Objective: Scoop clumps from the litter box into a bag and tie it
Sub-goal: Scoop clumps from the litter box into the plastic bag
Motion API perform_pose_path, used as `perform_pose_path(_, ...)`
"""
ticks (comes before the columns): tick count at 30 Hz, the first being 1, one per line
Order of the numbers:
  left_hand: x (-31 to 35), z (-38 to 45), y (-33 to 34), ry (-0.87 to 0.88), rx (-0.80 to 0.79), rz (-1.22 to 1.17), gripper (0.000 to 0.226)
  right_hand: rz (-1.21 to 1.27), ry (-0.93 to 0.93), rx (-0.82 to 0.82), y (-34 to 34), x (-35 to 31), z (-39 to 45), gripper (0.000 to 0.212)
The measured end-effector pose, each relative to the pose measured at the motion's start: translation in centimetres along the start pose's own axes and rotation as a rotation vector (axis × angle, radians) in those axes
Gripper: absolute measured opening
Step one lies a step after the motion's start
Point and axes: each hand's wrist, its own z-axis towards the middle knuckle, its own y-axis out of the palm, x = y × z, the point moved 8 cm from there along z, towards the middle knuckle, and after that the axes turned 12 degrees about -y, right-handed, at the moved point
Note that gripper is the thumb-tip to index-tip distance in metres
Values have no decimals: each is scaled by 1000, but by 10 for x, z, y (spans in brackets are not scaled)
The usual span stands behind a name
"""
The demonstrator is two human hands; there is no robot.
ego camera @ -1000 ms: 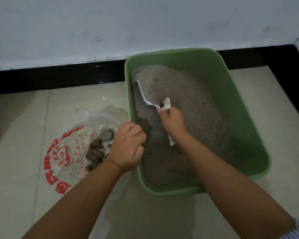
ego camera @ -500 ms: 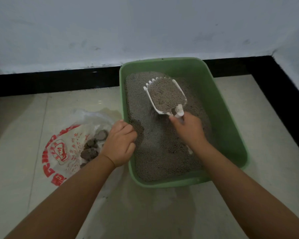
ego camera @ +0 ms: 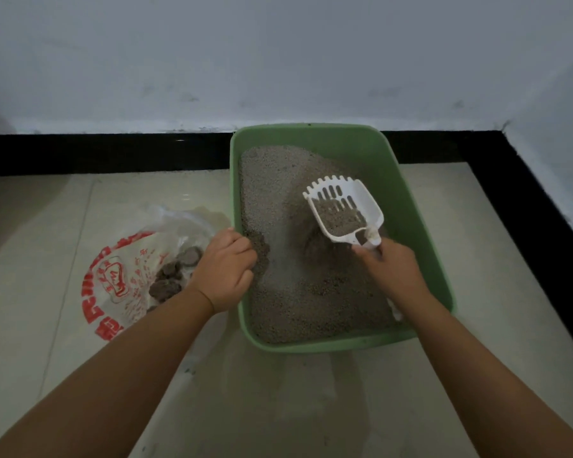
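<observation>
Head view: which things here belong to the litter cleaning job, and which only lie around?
Part of the job:
- green litter box
- white scoop, gripped by the right hand
- plastic bag with clumps
- left hand, gripping the box rim

Just around:
- tiled floor
- black baseboard

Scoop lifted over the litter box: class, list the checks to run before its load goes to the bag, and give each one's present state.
1. Right hand grips the scoop handle: ok.
2. Loose litter has finished sifting through the slots: not ok, grains cover the rear half of the scoop.
3. A clump lies in the load: cannot tell, only fine grains show.
4. Bag lies within reach, left of the litter box: ok.
5. Bag mouth open to take the load: ok, earlier clumps show inside.
6. Left hand steadies the box: ok, it rests on the left rim.
</observation>
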Motion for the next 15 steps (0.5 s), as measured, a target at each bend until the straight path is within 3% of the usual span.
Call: perform_pose_path(15,5,2,-4,-18,-44,10,26,-51,-46,-37,-2,-1,-21,35)
